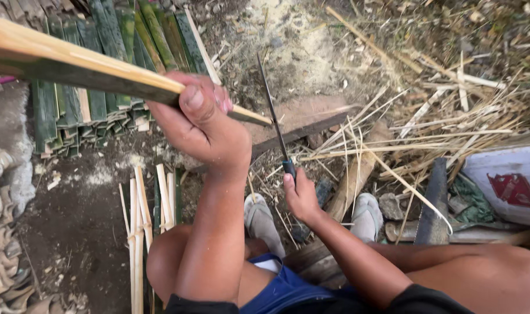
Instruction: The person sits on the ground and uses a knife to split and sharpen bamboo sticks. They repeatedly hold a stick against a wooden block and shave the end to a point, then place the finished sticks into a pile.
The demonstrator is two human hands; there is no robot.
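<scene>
Ground: bare earth [84, 227] strewn with shavings; a loose heap of pale bamboo offcuts [445, 125] lies to the right, well apart from the hands.
Stock pile: green split bamboo slats [73, 116] stacked at upper left, behind the work.
Finished strips: thin pale strips [140, 221] lie on the ground beside the person's left knee.
Workpiece: a long split bamboo piece [73, 67] — green skin below, pale flesh above — is held raised and runs from the upper left edge to a tip near the blade.
Left hand: left hand [198, 119] clenched around the workpiece close to its near end, thumb on top.
Right hand: right hand [300, 195] closed on the dark handle of a knife [274, 116], blade pointing up and away.
Blade position: edge stands just beside the workpiece tip; whether they touch cannot be told.
Step in hand: judged to be lining up blade and end grain — the start of a split.
Next move calls for: a firm left grip, blade centred on the tip, fingers kept back from the edge.
</scene>
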